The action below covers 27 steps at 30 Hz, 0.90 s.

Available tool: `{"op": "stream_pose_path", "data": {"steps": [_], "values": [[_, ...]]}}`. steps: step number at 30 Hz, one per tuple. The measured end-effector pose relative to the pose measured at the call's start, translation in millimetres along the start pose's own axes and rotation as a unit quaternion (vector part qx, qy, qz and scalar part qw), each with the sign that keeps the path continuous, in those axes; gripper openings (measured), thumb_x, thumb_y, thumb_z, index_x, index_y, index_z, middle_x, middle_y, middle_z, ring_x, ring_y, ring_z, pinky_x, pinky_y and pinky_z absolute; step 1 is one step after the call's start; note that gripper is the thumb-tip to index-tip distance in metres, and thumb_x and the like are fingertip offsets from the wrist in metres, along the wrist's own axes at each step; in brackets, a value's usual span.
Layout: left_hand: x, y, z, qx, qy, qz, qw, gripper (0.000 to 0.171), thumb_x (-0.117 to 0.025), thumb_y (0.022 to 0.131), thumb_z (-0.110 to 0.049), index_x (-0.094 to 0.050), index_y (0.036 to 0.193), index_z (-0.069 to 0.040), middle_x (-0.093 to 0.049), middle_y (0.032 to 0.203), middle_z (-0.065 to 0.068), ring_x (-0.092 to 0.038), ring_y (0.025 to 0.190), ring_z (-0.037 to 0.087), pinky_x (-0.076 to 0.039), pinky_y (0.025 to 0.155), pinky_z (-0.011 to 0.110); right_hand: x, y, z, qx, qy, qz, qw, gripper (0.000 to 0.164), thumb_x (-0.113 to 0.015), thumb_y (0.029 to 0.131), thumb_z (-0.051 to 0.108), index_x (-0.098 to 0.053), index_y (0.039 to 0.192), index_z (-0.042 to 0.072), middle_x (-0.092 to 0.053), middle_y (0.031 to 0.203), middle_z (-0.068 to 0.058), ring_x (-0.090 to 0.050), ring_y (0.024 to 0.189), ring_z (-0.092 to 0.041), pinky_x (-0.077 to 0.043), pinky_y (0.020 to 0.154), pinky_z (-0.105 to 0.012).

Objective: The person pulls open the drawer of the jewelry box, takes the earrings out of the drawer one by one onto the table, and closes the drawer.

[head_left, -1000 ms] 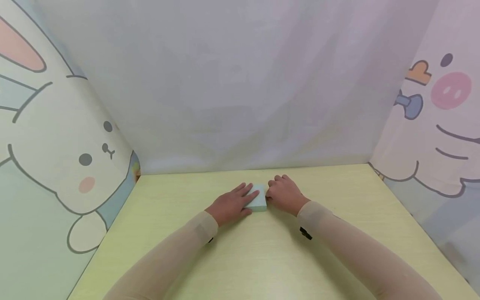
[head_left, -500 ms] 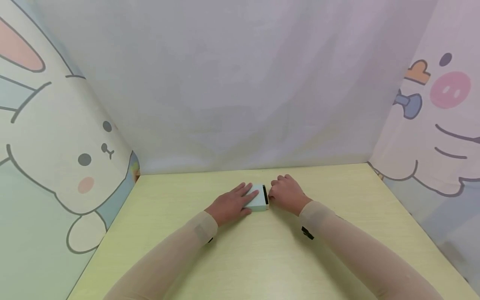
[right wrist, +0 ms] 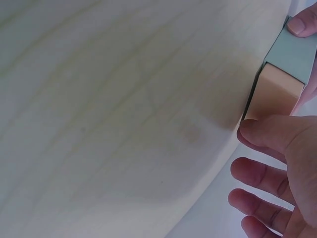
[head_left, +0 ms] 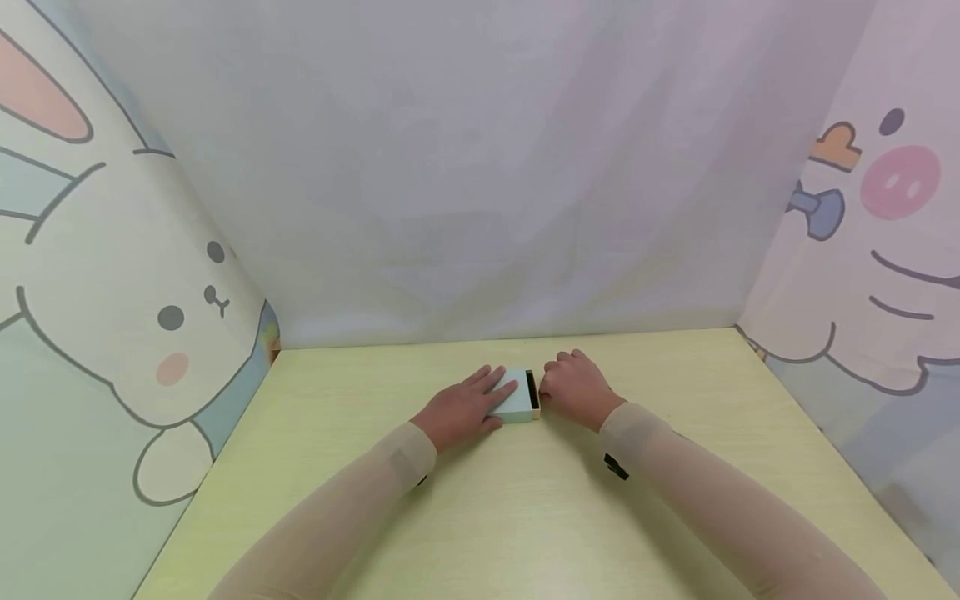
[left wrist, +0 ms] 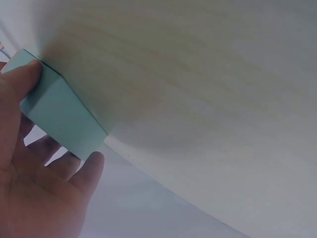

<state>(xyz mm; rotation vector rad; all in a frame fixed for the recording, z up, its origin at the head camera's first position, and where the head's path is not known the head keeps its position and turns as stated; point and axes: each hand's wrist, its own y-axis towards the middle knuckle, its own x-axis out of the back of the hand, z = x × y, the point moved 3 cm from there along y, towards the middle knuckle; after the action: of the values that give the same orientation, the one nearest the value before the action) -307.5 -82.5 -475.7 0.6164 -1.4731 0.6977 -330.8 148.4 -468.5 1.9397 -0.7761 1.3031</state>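
A small pale mint-green box [head_left: 513, 403] lies on the table, with a drawer [right wrist: 275, 94] partly out of its right end. The drawer's side looks tan in the right wrist view, and a dark strip of its inside shows in the head view. My left hand [head_left: 459, 412] holds the box's outer sleeve [left wrist: 64, 116], fingers spread over the top and thumb against the near side. My right hand [head_left: 573, 387] pinches the drawer's outer end between thumb and forefinger, its other fingers loosely bent [right wrist: 257, 173]. The drawer's contents cannot be made out.
The light wood table [head_left: 480, 517] ends at a pale grey cloth wall [head_left: 480, 208] behind the hands. Cloth side panels with a cartoon rabbit [head_left: 142, 275] and a cartoon animal with a pink snout [head_left: 900, 182] stand left and right.
My right hand has moved slightly right, drawing the drawer out of the sleeve, so a dark gap now shows at that end. The left hand and sleeve have stayed put.
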Motion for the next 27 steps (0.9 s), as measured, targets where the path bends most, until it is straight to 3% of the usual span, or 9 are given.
{"op": "stream_pose_path", "data": {"steps": [14, 27], "values": [[0.7, 0.4, -3.3, 0.0, 0.015, -0.004, 0.9999, 0.073, -0.068, 0.122, -0.045, -0.041, 0.186, -0.024, -0.039, 0.195, 0.01, -0.041, 0.181, 0.035, -0.059, 0.132, 0.045, -2.5, -3.2, -3.1, 0.001, 0.0, -0.025, 1.0, 0.016, -0.094, 0.101, 0.023, -0.09, 0.086, 0.027, -0.077, 0.079, 0.003, -0.061, 0.073, -0.022, -0.051, 0.072, -0.037], [-1.6, 1.0, -2.2, 0.005, 0.007, 0.0, 1.0, 0.073, -0.066, 0.122, -0.045, -0.039, 0.187, -0.025, -0.036, 0.196, 0.009, -0.038, 0.183, 0.034, -0.058, 0.133, 0.045, -1.0, -5.7, -7.4, -0.007, 0.015, 0.002, 1.0, 0.015, -0.092, 0.102, 0.022, -0.091, 0.087, 0.024, -0.079, 0.082, 0.003, -0.06, 0.074, -0.022, -0.052, 0.074, -0.037]]}}
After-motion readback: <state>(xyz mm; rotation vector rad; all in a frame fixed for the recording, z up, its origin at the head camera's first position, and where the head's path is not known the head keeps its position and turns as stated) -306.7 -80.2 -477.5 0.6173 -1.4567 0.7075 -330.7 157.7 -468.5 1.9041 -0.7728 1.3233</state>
